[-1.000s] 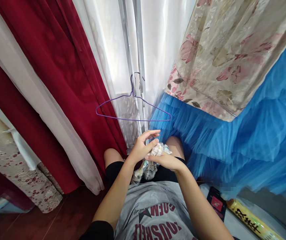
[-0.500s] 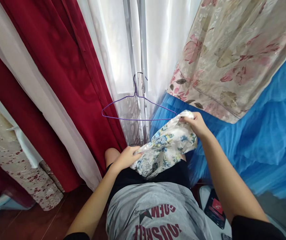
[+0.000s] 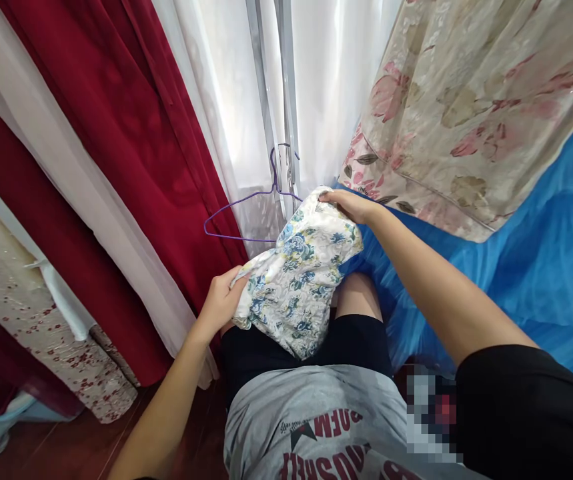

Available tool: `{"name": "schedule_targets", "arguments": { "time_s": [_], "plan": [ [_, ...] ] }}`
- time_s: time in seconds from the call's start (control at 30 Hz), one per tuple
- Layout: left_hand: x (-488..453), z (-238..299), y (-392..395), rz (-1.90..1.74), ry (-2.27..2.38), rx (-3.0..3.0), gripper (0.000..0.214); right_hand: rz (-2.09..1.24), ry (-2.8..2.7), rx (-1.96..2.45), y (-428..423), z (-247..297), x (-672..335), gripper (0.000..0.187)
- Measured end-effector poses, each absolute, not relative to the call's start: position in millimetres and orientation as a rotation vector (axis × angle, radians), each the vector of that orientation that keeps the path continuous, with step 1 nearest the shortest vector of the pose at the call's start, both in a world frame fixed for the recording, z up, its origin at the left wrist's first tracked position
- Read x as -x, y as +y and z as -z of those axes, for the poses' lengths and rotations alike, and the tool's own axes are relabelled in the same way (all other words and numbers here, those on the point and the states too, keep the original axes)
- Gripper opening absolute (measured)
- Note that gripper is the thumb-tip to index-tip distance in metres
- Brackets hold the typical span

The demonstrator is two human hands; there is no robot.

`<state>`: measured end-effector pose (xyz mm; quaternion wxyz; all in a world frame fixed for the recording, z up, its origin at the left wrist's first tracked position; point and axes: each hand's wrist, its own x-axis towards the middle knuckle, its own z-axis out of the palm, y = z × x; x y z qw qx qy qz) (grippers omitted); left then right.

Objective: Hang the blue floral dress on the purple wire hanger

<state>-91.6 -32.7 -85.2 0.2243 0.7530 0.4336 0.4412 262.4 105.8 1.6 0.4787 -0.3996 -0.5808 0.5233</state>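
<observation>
A small white garment (image 3: 296,287) with blue and yellow flowers is stretched slantwise between my two hands, above my lap. My left hand (image 3: 222,300) pinches its lower left edge. At the top, my right hand (image 3: 349,203) has thumb and fingers closed on the upper edge. Behind the cloth hangs a thin purple hanger (image 3: 236,203), its hook up against the metal strips. The hanger's right part is hidden by the garment. Whether the garment touches the hanger I cannot tell.
Red curtains (image 3: 131,167) hang on the left, a white curtain (image 3: 221,87) in the middle. On the right are a flowered cream cloth (image 3: 446,127) and blue tulle (image 3: 536,267). Grey metal strips (image 3: 261,60) run down the centre. A pixelated patch covers something at lower right.
The garment has swung left and up, now hanging in front of the hanger's right side. My right hand moved left and higher; my left hand moved left. The cloth is spread wider.
</observation>
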Motion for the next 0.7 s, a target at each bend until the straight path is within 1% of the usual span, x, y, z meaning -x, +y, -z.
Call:
{"name": "schedule_targets", "arguments": {
  "time_s": [0.1,0.2,0.37,0.43,0.57,0.7],
  "plan": [
    [117,87,-24,-1.247,1.215,-2.044,0.02,-1.314,-1.499,0.919,100,-4,-261,0.016],
    [139,91,-4,-1.166,1.236,-2.144,0.012,-1.319,-1.515,0.864,96,-7,-265,0.015],
    [165,88,56,-1.091,1.276,-2.098,0.02,-1.336,-1.538,0.91,94,-11,-267,0.008],
    [172,72,82,-1.119,1.345,-1.994,0.025,-1.31,-1.532,0.945,92,-13,-265,0.008],
    [176,19,124,-1.283,1.391,-1.751,0.032,-1.279,-1.497,0.963,90,-14,-264,0.009],
    [160,-25,146,-1.325,1.358,-1.899,0.03,-1.316,-1.443,0.95,91,-12,-264,0.009]
  ]
}}
